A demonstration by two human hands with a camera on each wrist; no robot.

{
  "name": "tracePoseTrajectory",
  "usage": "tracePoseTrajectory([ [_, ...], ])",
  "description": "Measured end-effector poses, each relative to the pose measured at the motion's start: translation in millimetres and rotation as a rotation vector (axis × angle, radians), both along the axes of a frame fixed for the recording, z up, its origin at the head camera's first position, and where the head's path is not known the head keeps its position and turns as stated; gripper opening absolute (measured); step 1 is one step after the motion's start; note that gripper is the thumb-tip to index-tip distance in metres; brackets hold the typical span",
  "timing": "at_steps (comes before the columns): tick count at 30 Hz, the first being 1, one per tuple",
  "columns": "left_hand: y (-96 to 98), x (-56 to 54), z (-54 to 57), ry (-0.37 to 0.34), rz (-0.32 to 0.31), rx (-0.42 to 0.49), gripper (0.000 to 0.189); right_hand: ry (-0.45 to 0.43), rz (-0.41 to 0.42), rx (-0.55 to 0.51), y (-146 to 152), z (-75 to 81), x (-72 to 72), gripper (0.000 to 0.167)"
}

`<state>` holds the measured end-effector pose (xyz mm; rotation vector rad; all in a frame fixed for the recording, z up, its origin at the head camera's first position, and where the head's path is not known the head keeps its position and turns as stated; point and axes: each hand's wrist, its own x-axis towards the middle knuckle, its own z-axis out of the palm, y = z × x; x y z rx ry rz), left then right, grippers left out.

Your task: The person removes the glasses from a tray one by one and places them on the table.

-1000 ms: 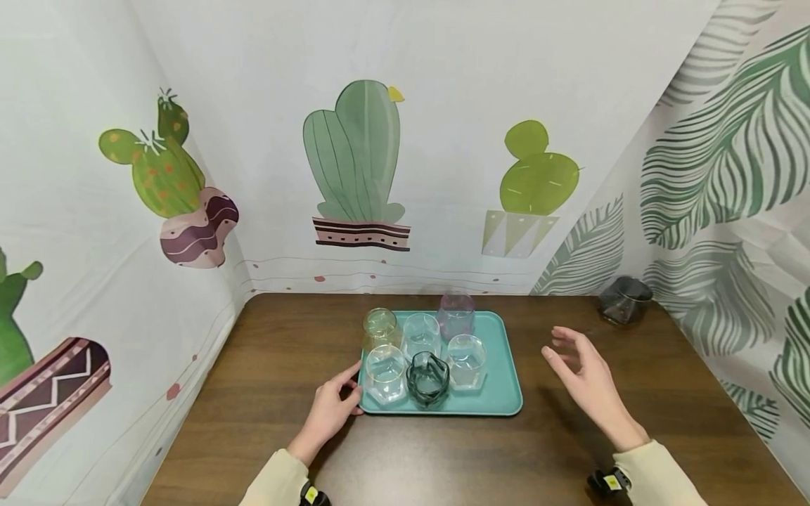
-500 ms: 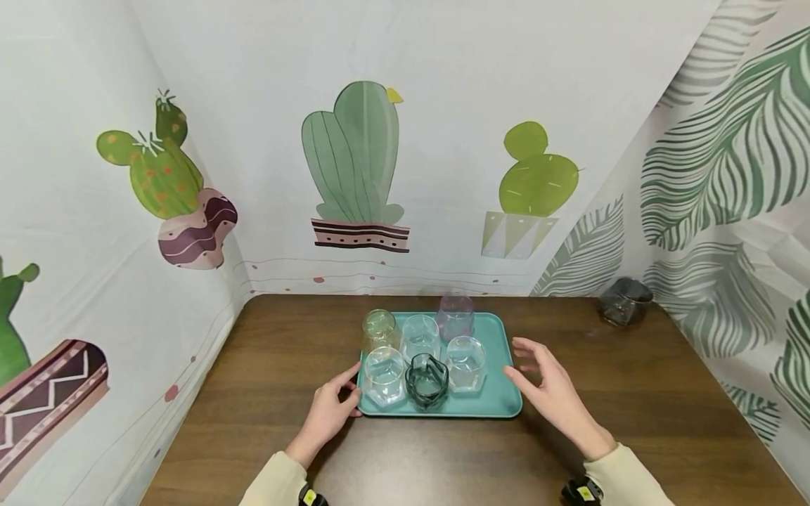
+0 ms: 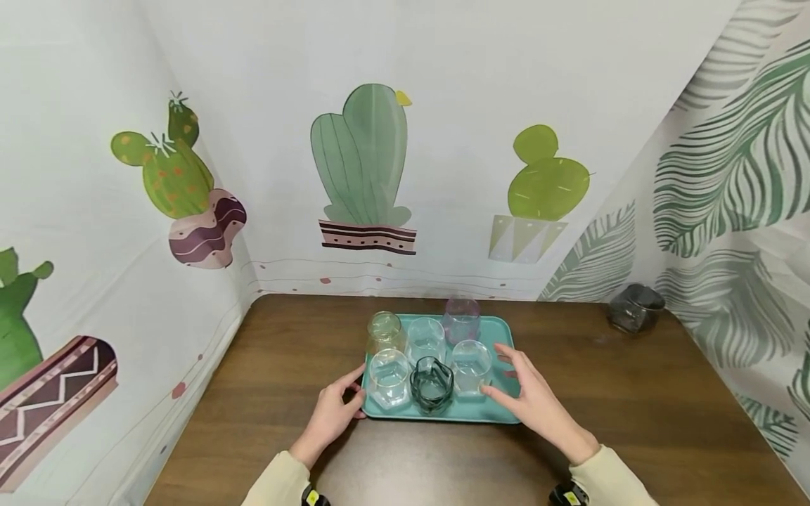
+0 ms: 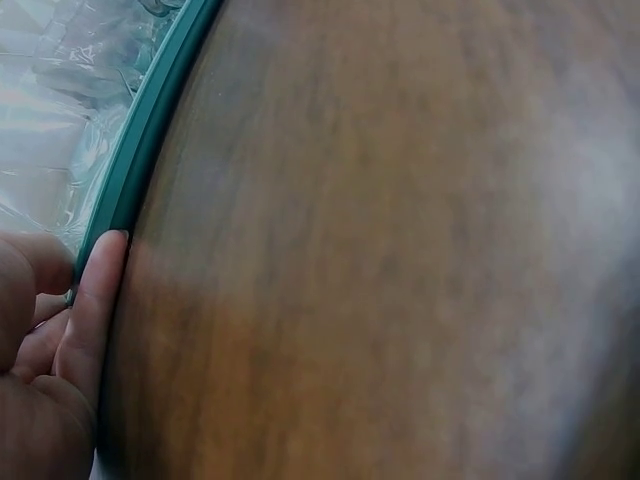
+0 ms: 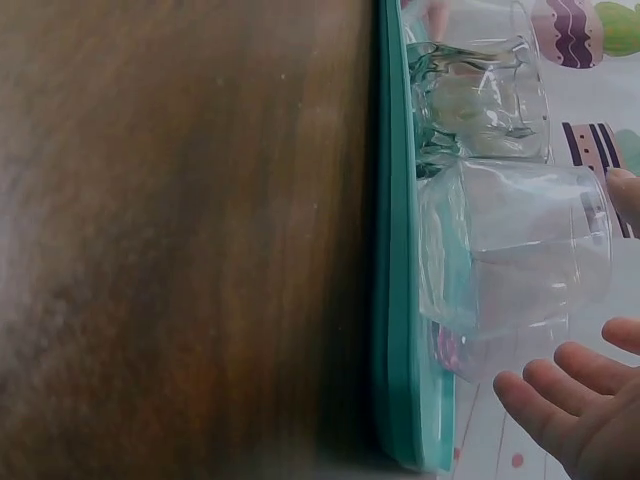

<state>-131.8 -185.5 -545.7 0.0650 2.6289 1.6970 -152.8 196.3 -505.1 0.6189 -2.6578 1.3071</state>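
Note:
A teal tray [image 3: 502, 334] on the table carries several glasses. My left hand [image 3: 330, 414] holds the tray's left end near its front corner; in the left wrist view a finger [image 4: 98, 290] lies along the outer rim. My right hand [image 3: 534, 402] reaches over the tray's right end, thumb and fingers spread beside a clear hexagonal-based glass [image 3: 471, 369]. In the right wrist view, fingertips show apart from that glass [image 5: 520, 240]. Left of it stands a dark green-grey wavy glass [image 3: 432, 386], then another clear glass [image 3: 389, 379] at the front left.
Along the tray's back stand a yellow-green glass [image 3: 385, 330], a clear glass [image 3: 425, 339] and a pinkish-purple glass [image 3: 461, 320]. A smoky dark glass [image 3: 635, 309] is at the table's [image 3: 601, 393] far right corner. A cactus-print cloth [image 3: 455, 176] hangs behind.
My right hand has moved left from the bare table to over the tray's right end, beside the clear glass. The left hand stays at the tray's left edge. The view has shifted slightly.

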Motion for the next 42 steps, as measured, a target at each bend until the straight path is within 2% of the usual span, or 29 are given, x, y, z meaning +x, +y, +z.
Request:
tracePoseTrajectory([
  [17, -2.2, -0.2, -1.1, -0.003, 0.017, 0.021, 0.051, -0.01, 0.039, -0.011, -16, -1.7, -4.0, 0.083],
  [31, -0.2, -2.0, -2.1, -0.006, 0.006, 0.016, 0.051, -0.05, 0.013, -0.017, -20, -11.2, -9.9, 0.087],
  [42, -0.2, -2.1, -1.7, 0.008, 0.001, 0.007, 0.051, -0.081, 0.011, -0.09, -21, -17.3, -17.2, 0.079],
])
